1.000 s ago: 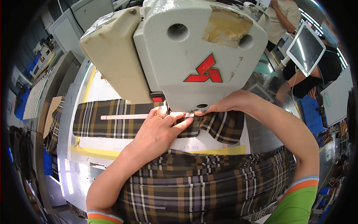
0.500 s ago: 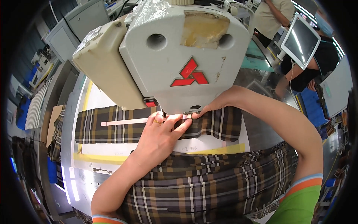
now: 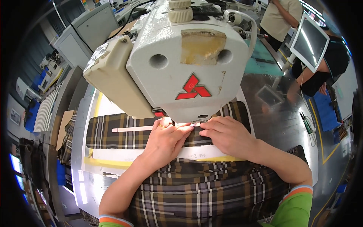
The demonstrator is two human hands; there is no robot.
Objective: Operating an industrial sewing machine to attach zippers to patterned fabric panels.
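A brown and black plaid fabric panel (image 3: 101, 137) lies under the white sewing machine head (image 3: 155, 81). Along its middle runs a narrow pink strip (image 3: 132, 129). My left hand (image 3: 160, 143), a ring on one finger, rests on the panel with thumb and fingers pinched together at the strip's right part. From the other side, my right hand (image 3: 235, 138) curls its fingers in, gripping the strip's right end just below the machine head. The fingertips of both hands nearly meet. The needle area is mostly hidden behind the machine head.
A larger plaid cloth (image 3: 196, 193) is bunched along the near side in front of me. White sheet with yellow tape (image 3: 113, 162) borders the panel. A tilted screen (image 3: 310, 42) stands at the far right, near two people. Metal tabletop (image 3: 272, 96) extends right.
My right hand has come out from behind the machine head's right side to its front, near the strip's end. My left hand's fingers have drawn together. The whole view has shifted slightly.
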